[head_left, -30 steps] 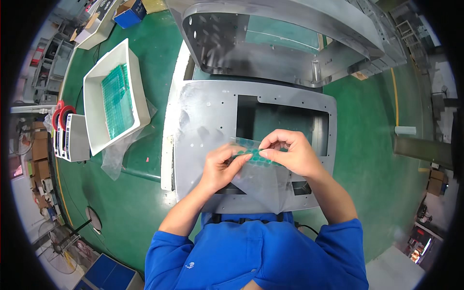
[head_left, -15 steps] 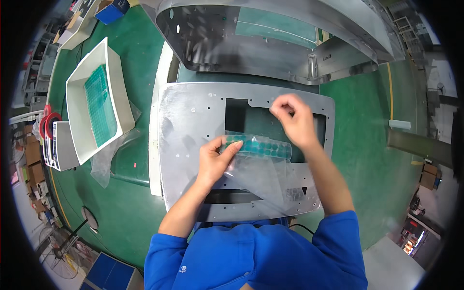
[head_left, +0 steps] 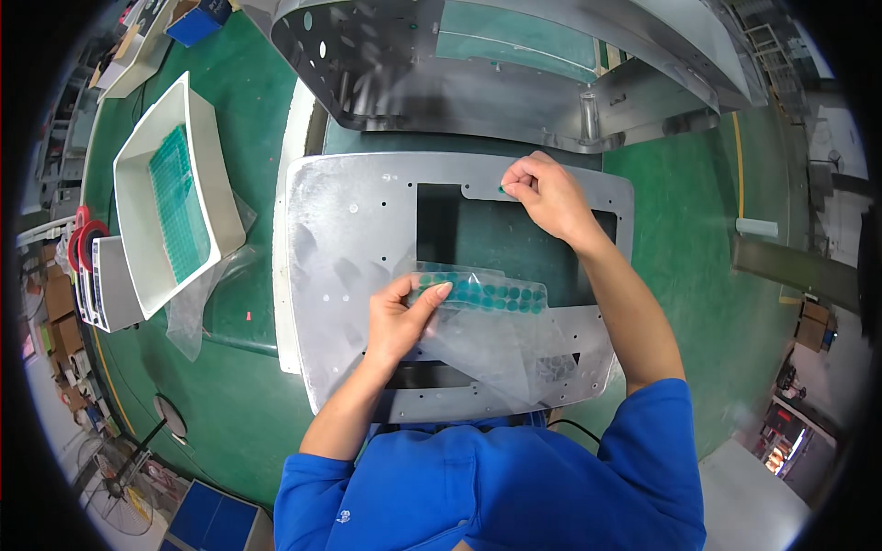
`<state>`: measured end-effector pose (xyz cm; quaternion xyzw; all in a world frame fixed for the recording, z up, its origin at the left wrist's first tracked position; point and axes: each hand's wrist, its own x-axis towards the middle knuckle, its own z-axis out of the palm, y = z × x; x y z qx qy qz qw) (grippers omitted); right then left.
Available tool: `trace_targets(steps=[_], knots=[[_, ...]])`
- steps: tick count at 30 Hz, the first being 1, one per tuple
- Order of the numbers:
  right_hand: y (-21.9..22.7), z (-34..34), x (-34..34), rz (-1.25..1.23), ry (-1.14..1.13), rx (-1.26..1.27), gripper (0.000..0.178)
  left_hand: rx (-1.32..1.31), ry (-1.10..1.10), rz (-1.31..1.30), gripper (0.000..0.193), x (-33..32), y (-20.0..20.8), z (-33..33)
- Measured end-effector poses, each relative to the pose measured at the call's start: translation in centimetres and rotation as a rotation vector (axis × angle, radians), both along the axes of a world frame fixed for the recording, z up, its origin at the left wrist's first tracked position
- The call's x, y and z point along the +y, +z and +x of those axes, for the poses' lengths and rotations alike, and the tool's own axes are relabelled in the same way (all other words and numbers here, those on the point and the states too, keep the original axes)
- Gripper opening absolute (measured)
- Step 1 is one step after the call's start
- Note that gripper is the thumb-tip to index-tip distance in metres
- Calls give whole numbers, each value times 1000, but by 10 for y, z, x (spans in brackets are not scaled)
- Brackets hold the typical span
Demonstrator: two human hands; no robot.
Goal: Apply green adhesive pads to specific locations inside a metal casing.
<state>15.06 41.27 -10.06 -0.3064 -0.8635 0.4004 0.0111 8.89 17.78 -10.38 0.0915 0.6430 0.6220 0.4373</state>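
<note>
A flat grey metal panel (head_left: 344, 234) with a large cutout and small holes along its border lies in front of me. My left hand (head_left: 397, 323) pinches a clear strip of round green stickers (head_left: 501, 295) over the panel, thumb on top. Clear plastic film (head_left: 491, 344) hangs from that strip toward the panel's near side. My right hand (head_left: 554, 200) is at the panel's far edge, thumb and forefinger pinched together. A small green sticker (head_left: 503, 189) shows at its fingertips, close to the panel's surface beside the cutout.
Beyond the panel stands a large curved metal housing (head_left: 367, 110). On the green work surface at the left is a white bin (head_left: 225, 174) holding a green sheet (head_left: 179, 207). Red-handled scissors (head_left: 89, 237) and a crumpled plastic bag (head_left: 188, 321) are near the bin.
My right hand has moved slightly up and left to the panel's far edge, and a green sticker now shows at its fingertips. The strip in my left hand has shifted slightly down.
</note>
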Motion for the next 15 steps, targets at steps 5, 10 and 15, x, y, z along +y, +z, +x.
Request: trace_targets(steps=[5,10,15], knots=[[2,-2,-1,56,7,-6,4,1,11,-1,12,1,-1,1],[3,-4,0,52,5,-27,5,-5,2,-15,12,2,0,1],[5,-6,-1,29,-17,-107,5,7,-5,-5,12,4,2,0]])
